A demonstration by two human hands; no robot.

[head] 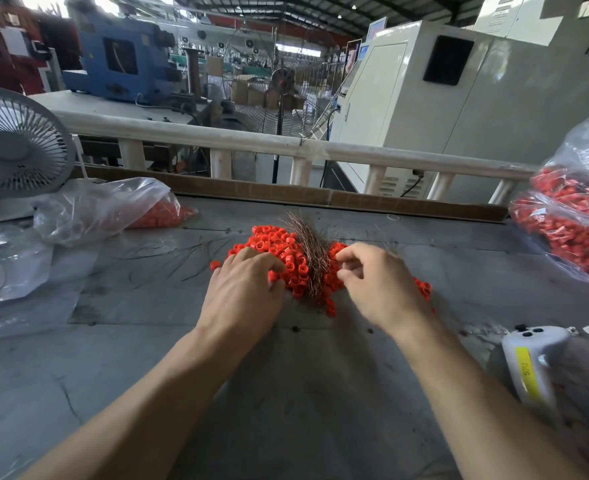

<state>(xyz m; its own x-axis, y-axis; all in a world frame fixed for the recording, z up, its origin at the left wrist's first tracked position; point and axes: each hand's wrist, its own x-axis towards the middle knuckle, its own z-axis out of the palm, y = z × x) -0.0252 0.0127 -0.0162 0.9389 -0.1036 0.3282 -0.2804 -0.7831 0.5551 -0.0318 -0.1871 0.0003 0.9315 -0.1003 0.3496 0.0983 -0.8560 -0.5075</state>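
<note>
A bundle of thin copper wires (312, 254) lies mid-table, its long axis running away from the person and the far ends fanning out. It crosses a heap of small red plastic rings (275, 244). The left hand (248, 292) rests on the rings with bent fingers. The right hand (379, 285) curls beside the wires, and I cannot tell whether either hand holds anything. The grey scuffed table (286, 375) stands in a factory hall.

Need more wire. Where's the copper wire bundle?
Head view: the copper wire bundle lies mid-table on the red cap pile, between the left hand and the right hand.
</note>
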